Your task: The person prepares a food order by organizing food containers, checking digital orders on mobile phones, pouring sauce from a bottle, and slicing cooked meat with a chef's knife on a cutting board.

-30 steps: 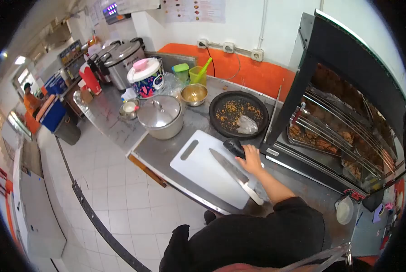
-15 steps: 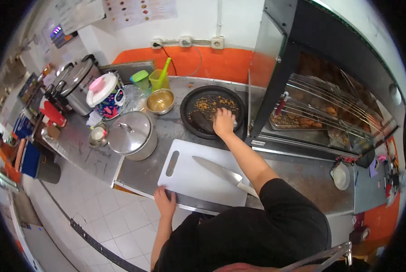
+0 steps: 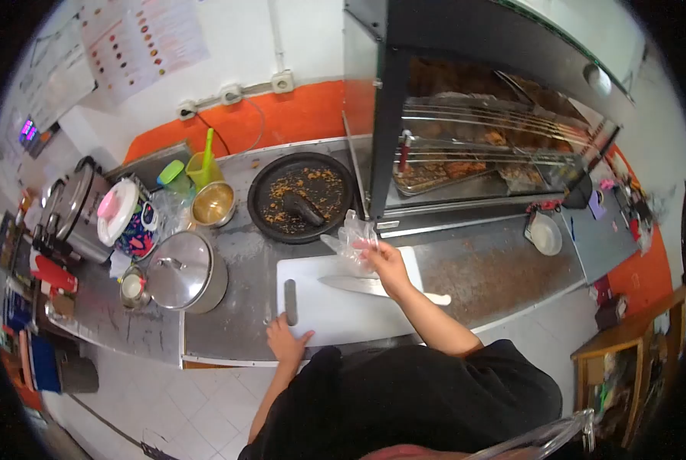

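Observation:
My right hand [image 3: 387,268] pinches a clear plastic glove [image 3: 352,239], held up above the far side of the white cutting board [image 3: 343,322]. Below it on the board lies a large knife [image 3: 362,286], its pale handle extending past the board's right edge. My left hand [image 3: 287,340] rests at the board's near left corner, fingers apart and holding nothing. Behind the board stands a round dark stone mortar [image 3: 260,201] with brown crumbs scattered in it. A dark pestle [image 3: 303,208] lies inside.
A lidded pot [image 3: 182,268], a metal bowl [image 3: 213,204] and a yellow-green jug [image 3: 202,170] stand to the left. At the right back is a glass-fronted food cabinet [image 3: 377,115] with trays of browned food. A white-bowled strainer [image 3: 545,234] hangs near it.
My right hand has left the mortar and come back over the board, now holding the plastic glove. My left hand has shifted onto the board's corner. The view has turned right.

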The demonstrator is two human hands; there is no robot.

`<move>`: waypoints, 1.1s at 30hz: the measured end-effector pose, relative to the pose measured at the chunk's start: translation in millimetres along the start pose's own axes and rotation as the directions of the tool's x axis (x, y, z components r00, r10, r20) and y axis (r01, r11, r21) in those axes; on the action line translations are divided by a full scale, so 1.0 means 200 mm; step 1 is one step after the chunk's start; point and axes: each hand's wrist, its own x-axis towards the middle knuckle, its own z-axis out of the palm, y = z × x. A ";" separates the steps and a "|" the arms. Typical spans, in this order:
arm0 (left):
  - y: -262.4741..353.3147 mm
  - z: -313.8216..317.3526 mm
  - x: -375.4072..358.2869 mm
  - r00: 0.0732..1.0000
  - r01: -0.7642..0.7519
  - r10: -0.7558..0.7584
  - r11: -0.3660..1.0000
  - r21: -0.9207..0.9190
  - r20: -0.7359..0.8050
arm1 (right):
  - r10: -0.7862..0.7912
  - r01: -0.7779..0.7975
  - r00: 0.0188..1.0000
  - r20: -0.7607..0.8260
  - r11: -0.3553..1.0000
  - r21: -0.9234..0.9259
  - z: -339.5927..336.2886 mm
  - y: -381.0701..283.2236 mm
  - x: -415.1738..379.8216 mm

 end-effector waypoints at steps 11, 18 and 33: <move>0.70 -0.38 0.03 0.545 -0.838 0.630 0.384 -0.388 -0.553 | -0.332 0.370 0.910 0.250 0.921 -0.125 0.14 -0.08 -0.47; 0.75 -0.39 -0.02 0.279 -0.955 0.742 0.282 -0.093 -0.610 | -0.176 0.183 0.983 -0.053 0.913 0.366 0.13 -0.16 -0.40; 0.78 -0.42 -0.02 -0.052 -0.989 0.837 -0.118 -0.086 -0.545 | -0.251 0.008 0.945 0.212 0.661 0.750 0.19 -0.40 -0.24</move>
